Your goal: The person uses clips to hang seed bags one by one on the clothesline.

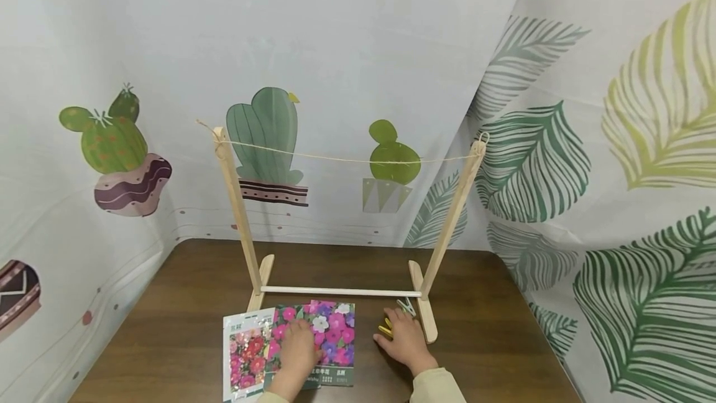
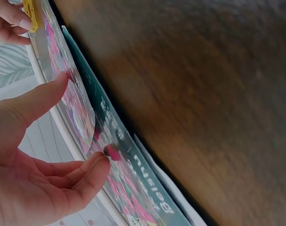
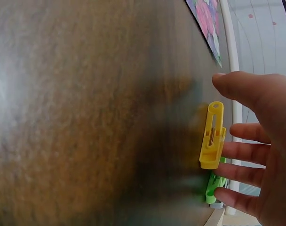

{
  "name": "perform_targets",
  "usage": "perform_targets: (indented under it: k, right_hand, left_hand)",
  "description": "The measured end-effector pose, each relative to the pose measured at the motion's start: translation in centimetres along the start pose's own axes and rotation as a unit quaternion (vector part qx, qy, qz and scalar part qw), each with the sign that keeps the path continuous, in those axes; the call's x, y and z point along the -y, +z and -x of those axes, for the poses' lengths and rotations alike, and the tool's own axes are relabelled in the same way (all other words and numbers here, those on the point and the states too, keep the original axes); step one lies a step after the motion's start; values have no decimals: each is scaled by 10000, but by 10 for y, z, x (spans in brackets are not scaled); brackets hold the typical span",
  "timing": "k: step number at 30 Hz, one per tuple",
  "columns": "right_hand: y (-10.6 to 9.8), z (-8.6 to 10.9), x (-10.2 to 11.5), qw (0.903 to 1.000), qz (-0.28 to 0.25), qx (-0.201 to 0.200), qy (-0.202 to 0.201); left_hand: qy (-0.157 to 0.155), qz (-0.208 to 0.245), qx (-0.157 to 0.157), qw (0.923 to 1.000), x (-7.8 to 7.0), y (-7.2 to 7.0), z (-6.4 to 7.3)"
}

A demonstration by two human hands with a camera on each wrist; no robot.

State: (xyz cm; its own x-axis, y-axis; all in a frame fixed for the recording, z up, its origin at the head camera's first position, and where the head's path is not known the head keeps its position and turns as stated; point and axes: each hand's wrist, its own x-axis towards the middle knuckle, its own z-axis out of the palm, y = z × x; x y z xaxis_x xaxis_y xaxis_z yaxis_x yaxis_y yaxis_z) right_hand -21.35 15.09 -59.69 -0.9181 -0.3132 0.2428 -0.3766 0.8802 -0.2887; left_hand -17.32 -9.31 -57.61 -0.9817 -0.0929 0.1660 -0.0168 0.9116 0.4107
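Note:
My left hand (image 1: 298,348) is over the flower-picture seed packets, its thumb and fingers apart and loosely bent. Its fingertips lie at the middle packet (image 2: 129,188), while its thumb is by the right packet (image 1: 338,341); whether they press down I cannot tell. The right hand (image 1: 404,336) reaches beside a yellow clothespin (image 3: 212,136), thumb spread from the other fingers and not closed round it. Just beyond the yellow one is a green clothespin (image 3: 215,183), close to the fingertips. A white-edged packet (image 1: 246,353) with red flowers lies at the left, partly under the middle packet.
Behind the packets stands a wooden frame, with a left post (image 1: 237,210), a right post (image 1: 453,216) and a white bottom bar (image 1: 341,291). A thin string (image 1: 347,157) spans the post tops. The brown table (image 1: 184,291) meets a patterned cloth (image 1: 347,48).

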Motion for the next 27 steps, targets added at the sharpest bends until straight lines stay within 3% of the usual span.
perform_targets:
  k: [6, 14, 22, 27]
  right_hand:
    - [-1, -2, 2, 9997, 225, -42, -37]
    - [2, -6, 4, 9991, 427, -68, -32]
    - [-4, -10, 7, 9986, 521, -44, -69]
    - [-6, -12, 9, 9984, 556, -61, -73]
  left_hand:
    - [-101, 75, 160, 9998, 0, 1, -2]
    - [62, 473, 148, 9988, -2, 2, -4]
    - [-241, 588, 415, 9971, -7, -1, -7]
    - [-450, 907, 487, 9937, -5, 1, -9]
